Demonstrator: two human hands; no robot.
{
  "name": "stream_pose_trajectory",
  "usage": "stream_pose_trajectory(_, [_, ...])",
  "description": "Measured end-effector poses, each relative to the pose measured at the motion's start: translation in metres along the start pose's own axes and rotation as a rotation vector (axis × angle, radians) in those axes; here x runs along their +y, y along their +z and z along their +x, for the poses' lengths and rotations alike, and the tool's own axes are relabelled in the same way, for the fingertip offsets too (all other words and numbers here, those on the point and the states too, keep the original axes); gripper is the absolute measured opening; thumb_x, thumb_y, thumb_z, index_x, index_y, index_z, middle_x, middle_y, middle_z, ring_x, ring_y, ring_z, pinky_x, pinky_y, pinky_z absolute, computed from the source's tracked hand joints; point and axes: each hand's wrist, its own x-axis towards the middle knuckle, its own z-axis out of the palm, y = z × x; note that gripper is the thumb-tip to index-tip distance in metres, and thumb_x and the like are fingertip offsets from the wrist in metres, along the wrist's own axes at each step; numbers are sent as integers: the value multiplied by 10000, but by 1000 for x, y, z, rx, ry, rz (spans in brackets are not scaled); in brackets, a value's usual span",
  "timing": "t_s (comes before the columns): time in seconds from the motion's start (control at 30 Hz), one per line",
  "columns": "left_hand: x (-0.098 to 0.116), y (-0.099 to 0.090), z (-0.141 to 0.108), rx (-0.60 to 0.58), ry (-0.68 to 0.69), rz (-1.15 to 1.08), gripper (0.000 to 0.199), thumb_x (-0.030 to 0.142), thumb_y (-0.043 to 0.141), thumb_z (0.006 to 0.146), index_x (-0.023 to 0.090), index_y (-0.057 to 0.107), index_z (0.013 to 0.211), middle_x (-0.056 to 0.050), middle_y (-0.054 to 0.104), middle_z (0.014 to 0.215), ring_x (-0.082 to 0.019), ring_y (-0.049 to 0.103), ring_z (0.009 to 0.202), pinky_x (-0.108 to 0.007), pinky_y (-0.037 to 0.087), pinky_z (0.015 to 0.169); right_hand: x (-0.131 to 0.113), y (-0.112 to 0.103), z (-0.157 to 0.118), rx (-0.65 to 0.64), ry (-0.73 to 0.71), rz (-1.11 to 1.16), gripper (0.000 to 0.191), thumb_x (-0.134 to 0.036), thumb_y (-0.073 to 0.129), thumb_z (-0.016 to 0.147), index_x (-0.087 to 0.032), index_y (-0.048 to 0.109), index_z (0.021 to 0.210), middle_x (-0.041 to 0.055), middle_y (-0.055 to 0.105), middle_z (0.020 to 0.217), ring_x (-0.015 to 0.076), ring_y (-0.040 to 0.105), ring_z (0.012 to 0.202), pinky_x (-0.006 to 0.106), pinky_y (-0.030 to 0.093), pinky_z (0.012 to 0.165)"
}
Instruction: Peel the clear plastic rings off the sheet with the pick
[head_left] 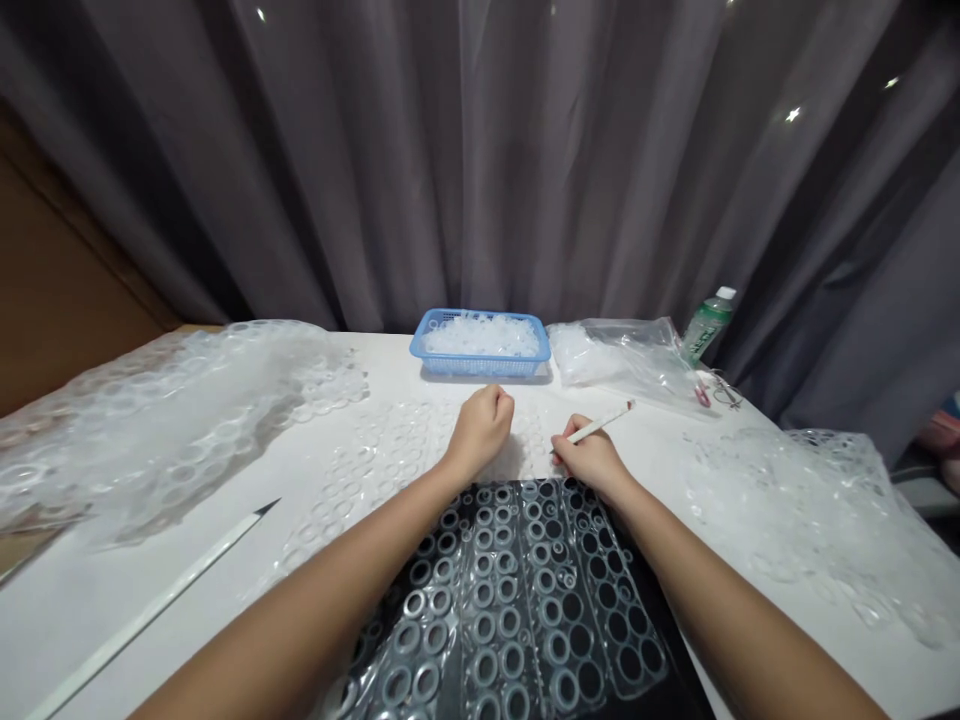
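My left hand [484, 430] is closed into a fist above the white table, just beyond the black mat; whatever it may hold is hidden. To its right, my right hand [589, 460] grips a slim white pen-like tool [592, 427], its dark end pointing up to the right and its thin tip down toward the table. Under and around both hands lies a clear plastic sheet of rings [390, 440]. Nearer me, a clear sheet with rows of ring shapes [499, 590] rests on the black mat [679, 665]; many openings hold translucent rings, while several at the right show black.
A blue basket [480, 358] of small translucent pieces stands at the back. Clear ringed sheets [172, 410] pile up at left, more [817, 510] at right. A long white strip [161, 605], a plastic bag [630, 355] and a green-labelled bottle [709, 322] are also there.
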Motion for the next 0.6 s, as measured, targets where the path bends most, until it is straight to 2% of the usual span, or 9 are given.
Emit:
stream_pose_trajectory(0.07, [-3, 2, 0, -14, 0, -7, 357, 249, 255, 929, 167, 511, 694, -40, 541, 677, -183, 534, 696, -285, 386, 647, -3, 1, 5, 65, -36, -26, 125, -278, 486, 718, -230, 396, 646, -43, 593, 504, 123, 505, 402, 227, 364, 449])
stream_pose_trajectory(0.13, [-4, 7, -5, -43, 34, -10, 303, 286, 361, 904, 171, 514, 669, -39, 549, 690, -185, 542, 708, -281, 389, 660, -3, 3, 8, 99, -82, -74, 152, -274, 496, 707, -232, 385, 612, -49, 563, 477, 128, 507, 431, 230, 367, 476])
stream_pose_trajectory(0.23, [-1, 13, -13, -107, 111, -11, 111, 221, 474, 833, 173, 570, 805, -34, 584, 779, -187, 564, 771, -271, 401, 686, 1, 7, 8, 104, -109, -102, 176, -266, 494, 701, -236, 361, 590, -55, 534, 461, 135, 498, 458, 235, 361, 496])
stream_pose_trajectory(0.3, [1, 16, -17, -173, 167, -10, 132, 194, 504, 808, 194, 596, 903, -24, 597, 812, -183, 579, 779, -263, 410, 681, 4, 9, 8, 97, -128, -114, 183, -282, 486, 717, -237, 356, 596, -58, 527, 467, 137, 490, 469, 237, 354, 503])
stream_pose_trajectory(0.4, [3, 21, -19, -258, 210, 5, 151, 243, 504, 828, 206, 644, 874, -42, 593, 859, -188, 594, 768, -272, 426, 672, 7, 10, 9, 87, -154, -139, 195, -298, 491, 722, -235, 356, 596, -57, 498, 481, 140, 473, 500, 239, 334, 514])
stream_pose_trajectory(0.6, [7, 27, -18, -287, 127, -4, 204, 265, 481, 829, 170, 658, 789, -77, 595, 871, -213, 606, 767, -312, 446, 695, 7, 10, 13, 74, -152, -167, 183, -253, 500, 688, -229, 352, 584, -56, 444, 506, 137, 444, 538, 235, 306, 515])
